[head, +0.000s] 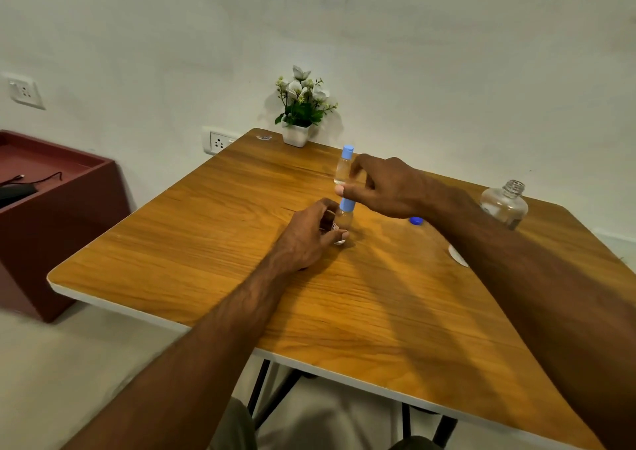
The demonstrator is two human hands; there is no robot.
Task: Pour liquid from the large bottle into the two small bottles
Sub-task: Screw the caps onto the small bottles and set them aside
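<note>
A small clear bottle (344, 220) stands near the middle of the wooden table (206, 243), with my left hand (309, 236) wrapped around its body. My right hand (382, 188) pinches its light-blue cap (347, 204) from above. Behind it stands a second small bottle (343, 169) with a light-blue cap on, partly hidden by my right fingers. The large clear bottle (504, 205) stands uncapped at the right, behind my right forearm. Its dark blue cap (416, 221) lies on the table between the bottles.
A white pot of artificial flowers (301, 112) stands at the table's far edge by the wall. A small white round object (457, 255) lies partly under my right forearm. A dark red cabinet (58, 215) with a cable on top stands to the left of the table.
</note>
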